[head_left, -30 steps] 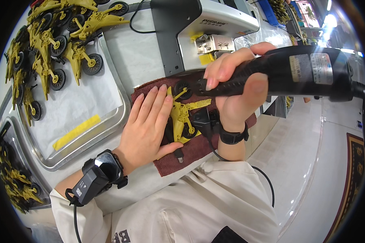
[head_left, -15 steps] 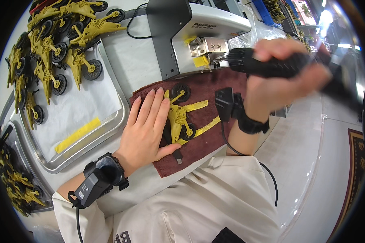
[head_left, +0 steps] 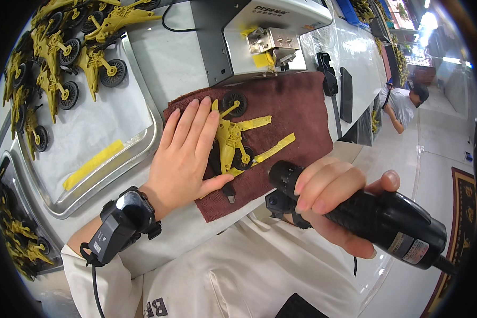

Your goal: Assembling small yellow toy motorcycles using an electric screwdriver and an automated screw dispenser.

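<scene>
My left hand (head_left: 181,151) lies flat with fingers stretched out, pressing on the left side of a yellow toy motorcycle (head_left: 229,139) with black wheels. A small dark tool with a metal tip (head_left: 229,193) pokes out below my left thumb. The motorcycle rests on a folded maroon cloth (head_left: 307,108); two yellow tape strips (head_left: 275,148) reach rightward from it. My right hand (head_left: 334,192) wraps round a black electric screwdriver (head_left: 413,222), held at the near right, apart from the motorcycle. The nose of the screwdriver points to the upper left; its bit cannot be made out.
A grey screw-feeding machine (head_left: 233,45) stands behind the cloth. Left of it, a metal tray (head_left: 152,139) holds several yellow motorcycles; another tray (head_left: 24,175) sits at the far left. A black holder (head_left: 327,74) lies on the table's right. A person (head_left: 403,103) is farther off.
My right hand has brought the screwdriver from the screw-feeding machine down toward me. My left hand stays flat on the motorcycle. The view has shifted slightly, and the distant person now shows.
</scene>
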